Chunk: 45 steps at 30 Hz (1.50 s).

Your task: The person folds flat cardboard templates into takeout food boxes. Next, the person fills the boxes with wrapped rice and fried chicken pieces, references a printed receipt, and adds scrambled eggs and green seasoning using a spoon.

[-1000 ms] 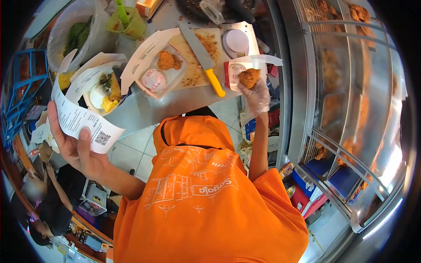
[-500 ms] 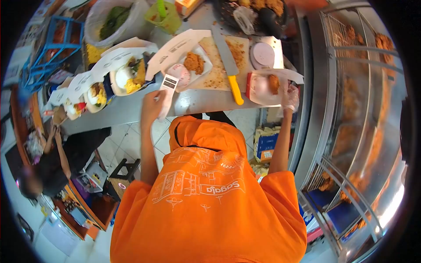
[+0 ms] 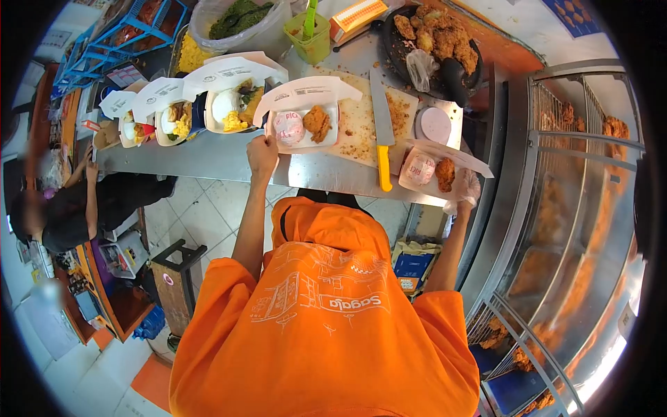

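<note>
My left hand (image 3: 262,156) is closed at the front left corner of an open white takeaway box (image 3: 306,144). In that box lie a paper-wrapped round pack (image 3: 289,128) and a piece of fried chicken (image 3: 317,124). My right hand (image 3: 465,192), in a clear plastic glove, is closed at the right side of a second open takeaway box (image 3: 413,182). This one holds another wrapped pack (image 3: 420,169) printed with red letters, and a chicken piece (image 3: 445,175). Between the boxes, a yellow-handled knife (image 3: 383,149) rests across a crumb-covered cutting board (image 3: 356,142).
Several filled open boxes (image 3: 226,105) stand to the left. Behind are a tub of greens (image 3: 240,21), a green container (image 3: 308,42) and a black pan of fried chicken (image 3: 445,35). A glass-fronted warmer (image 3: 556,174) flanks the right; a co-worker (image 3: 76,208) stands far left.
A white printed carton flap at my left hand has gone from its lowered position; that hand is now at the box corner. The view has shifted, and the right box's wrapped pack shows clearly.
</note>
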Each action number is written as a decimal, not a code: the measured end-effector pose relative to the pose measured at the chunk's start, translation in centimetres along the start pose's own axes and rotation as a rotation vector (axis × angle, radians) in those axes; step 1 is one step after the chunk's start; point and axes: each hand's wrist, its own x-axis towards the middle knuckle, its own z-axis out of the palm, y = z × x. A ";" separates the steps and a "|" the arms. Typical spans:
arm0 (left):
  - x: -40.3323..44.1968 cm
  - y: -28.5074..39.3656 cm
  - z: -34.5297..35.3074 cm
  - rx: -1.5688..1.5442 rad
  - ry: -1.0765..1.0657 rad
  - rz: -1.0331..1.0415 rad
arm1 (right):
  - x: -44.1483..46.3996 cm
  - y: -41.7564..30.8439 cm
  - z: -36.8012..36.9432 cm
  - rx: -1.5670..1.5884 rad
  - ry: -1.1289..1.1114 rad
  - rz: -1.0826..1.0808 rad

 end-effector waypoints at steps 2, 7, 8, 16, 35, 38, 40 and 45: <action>-0.1 -0.1 -0.5 -0.007 0.023 0.009 | -2.0 -5.3 0.1 0.034 0.010 0.001; 0.0 -0.4 -0.1 -0.137 0.047 0.050 | -1.0 -7.5 5.7 -0.280 -0.061 -0.284; 0.1 -0.8 -0.2 -0.207 0.042 0.097 | -1.1 -7.5 8.0 -0.213 -0.070 -0.270; -0.7 -2.0 -11.5 -0.434 -0.432 0.115 | -1.8 -15.4 16.1 -0.771 -0.246 -0.192; 15.7 -1.0 -35.4 -1.242 0.015 0.373 | 0.8 -55.1 51.6 -1.362 -0.686 -1.042; 17.0 -1.9 -36.0 -1.276 0.056 0.384 | 0.0 -55.5 52.8 -1.415 -0.813 -0.824; 17.7 -2.7 -36.4 -1.257 0.036 0.387 | 0.1 -54.9 52.8 -1.399 -0.845 -0.774; 18.6 -2.8 -36.5 -1.240 0.061 0.373 | 1.3 -53.3 53.6 -1.295 -0.707 -1.010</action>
